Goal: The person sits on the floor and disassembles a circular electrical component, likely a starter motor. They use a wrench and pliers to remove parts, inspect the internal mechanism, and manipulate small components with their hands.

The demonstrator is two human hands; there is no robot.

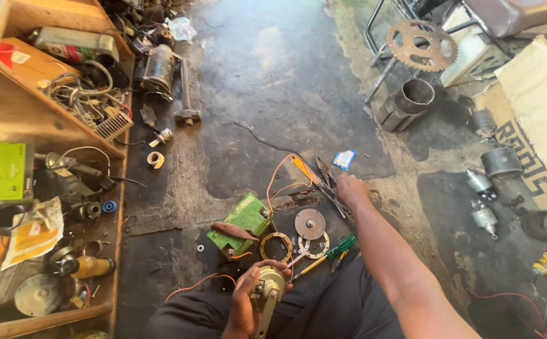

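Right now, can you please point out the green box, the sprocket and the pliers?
green box (247,221), head view, on its green top face.
sprocket (422,45), head view, on its rusty toothed ring.
pliers (325,177), head view, near the pivot, by the right hand (351,191).

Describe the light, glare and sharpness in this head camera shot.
Head view: soft daylight, a pale sheen on the dark floor at top centre; wide-lens bending at the shelf edges; the right hand on the pliers and the left hand are fairly sharp.
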